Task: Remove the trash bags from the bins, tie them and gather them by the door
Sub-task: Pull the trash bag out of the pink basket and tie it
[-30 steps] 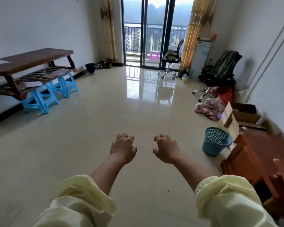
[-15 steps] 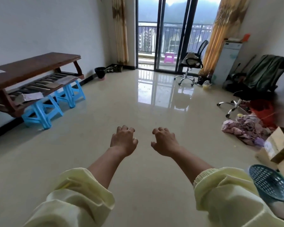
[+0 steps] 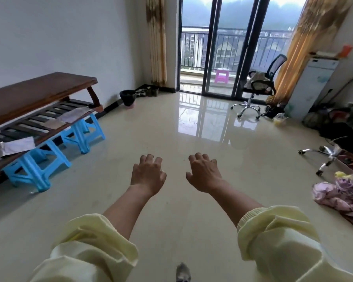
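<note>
- Two bare hands are out front, palms down over the glossy tiled floor [image 3: 171, 127]. The left hand [image 3: 148, 174] and the right hand [image 3: 204, 173] are level with each other, a clear gap between them.
- Grip check: the fingers of both hands are loosely curled. Neither hand holds anything or touches anything.
- Pale yellow sleeves [image 3: 94, 241] are bunched up on both forearms (wrists bare).
- The task's thing is the black bin [image 3: 128, 97], away at the far end of the room. It stands upright against the left wall, between the bench and the curtain, well apart from both hands. It may have a dark liner in it, but at this range I can't be sure.
- On the left, a long wooden bench [image 3: 39, 92] sits on blue plastic stools [image 3: 35, 169], with sheets of paper lying on its slatted lower rack.
- Straight ahead is a sliding glass door [image 3: 218, 47] with a balcony railing beyond it and a magenta stool [image 3: 222, 75] outside.
- On the right, a mesh office chair [image 3: 259, 84] stands near the gold curtain [image 3: 306, 37], with a white cabinet [image 3: 312, 88] just past it.
- Nearer on the right are the chrome base of another chair [image 3: 328, 155] and a heap of pinkish patterned cloth [image 3: 342, 198] at the frame's edge.
- At the bottom edge, the tip of a shoe [image 3: 183, 271] pokes in.
</note>
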`<state>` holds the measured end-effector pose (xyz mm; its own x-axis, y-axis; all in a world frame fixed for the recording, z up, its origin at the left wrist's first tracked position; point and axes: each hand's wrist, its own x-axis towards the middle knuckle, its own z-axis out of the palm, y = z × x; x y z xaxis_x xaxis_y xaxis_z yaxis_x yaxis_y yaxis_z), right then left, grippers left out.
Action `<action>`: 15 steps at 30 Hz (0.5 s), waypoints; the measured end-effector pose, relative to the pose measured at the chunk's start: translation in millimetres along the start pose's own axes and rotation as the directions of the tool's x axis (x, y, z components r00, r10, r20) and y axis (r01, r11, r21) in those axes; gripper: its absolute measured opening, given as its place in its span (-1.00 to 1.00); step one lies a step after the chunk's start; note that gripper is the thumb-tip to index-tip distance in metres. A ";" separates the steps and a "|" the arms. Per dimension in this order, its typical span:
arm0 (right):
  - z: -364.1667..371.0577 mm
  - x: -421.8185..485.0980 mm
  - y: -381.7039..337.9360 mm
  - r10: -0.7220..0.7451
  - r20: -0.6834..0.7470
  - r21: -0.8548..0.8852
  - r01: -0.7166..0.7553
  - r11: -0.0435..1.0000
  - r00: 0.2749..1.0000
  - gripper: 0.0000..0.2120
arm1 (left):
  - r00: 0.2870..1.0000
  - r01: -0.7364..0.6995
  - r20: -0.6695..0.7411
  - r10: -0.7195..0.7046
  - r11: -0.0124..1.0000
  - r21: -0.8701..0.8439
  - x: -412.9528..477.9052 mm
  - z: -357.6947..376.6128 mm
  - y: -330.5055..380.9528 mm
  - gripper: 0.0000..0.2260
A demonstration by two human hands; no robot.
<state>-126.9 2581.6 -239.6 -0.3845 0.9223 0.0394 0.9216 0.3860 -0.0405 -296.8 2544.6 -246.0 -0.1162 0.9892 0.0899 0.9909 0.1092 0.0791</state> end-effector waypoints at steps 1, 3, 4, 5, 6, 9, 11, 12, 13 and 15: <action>2.0 29.1 4.0 -0.005 0.000 0.004 0.005 1.000 1.000 -0.57 | 1.000 0.011 0.006 -0.011 1.000 0.003 28.3 3.2 -4.5 -0.62; 9.7 106.4 16.9 -0.033 0.011 0.003 0.033 0.999 0.999 -0.58 | 0.999 0.042 0.025 -0.042 0.999 0.000 102.2 13.8 -16.0 -0.61; 10.9 136.2 22.0 -0.042 0.020 0.001 0.042 0.999 0.999 -0.59 | 0.998 0.053 0.033 -0.053 0.999 0.002 131.8 15.2 -21.2 -0.61; 10.9 166.4 26.6 -0.042 0.030 0.005 0.042 0.999 0.999 -0.60 | 0.997 0.069 0.038 -0.069 0.998 0.005 161.8 15.1 -26.7 -0.61; 10.8 204.5 31.3 -0.057 0.029 0.003 0.057 0.998 0.998 -0.61 | 0.996 0.087 0.037 -0.087 0.996 0.003 198.0 14.9 -33.5 -0.61; 6.3 293.1 35.7 -0.095 0.031 -0.030 0.096 0.995 0.995 -0.62 | 0.992 0.116 0.050 -0.117 0.993 0.012 282.8 10.3 -50.4 -0.61; 8.5 349.1 35.0 -0.135 0.040 -0.053 0.137 0.989 0.990 -0.63 | 0.990 0.128 0.065 -0.128 0.992 0.016 335.2 12.5 -62.7 -0.60; 10.6 389.2 35.0 -0.156 0.032 -0.066 0.158 0.985 0.987 -0.64 | 0.989 0.139 0.054 -0.140 0.990 0.023 372.5 14.9 -72.9 -0.60; 10.9 419.7 34.5 -0.168 0.025 -0.076 0.169 0.983 0.985 -0.64 | 0.988 0.147 0.044 -0.149 0.989 0.029 401.9 15.6 -81.4 -0.60; 11.7 483.3 33.8 -0.189 0.011 -0.093 0.189 0.978 0.982 -0.65 | 0.988 0.145 0.033 -0.148 0.987 0.064 461.0 17.7 -101.1 -0.61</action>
<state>-282.2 3040.6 -233.6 -0.5521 0.8331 0.0349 0.8332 0.5497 0.0602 -449.3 2991.2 -230.1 -0.2589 0.9649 0.0444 0.9658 0.2579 0.0277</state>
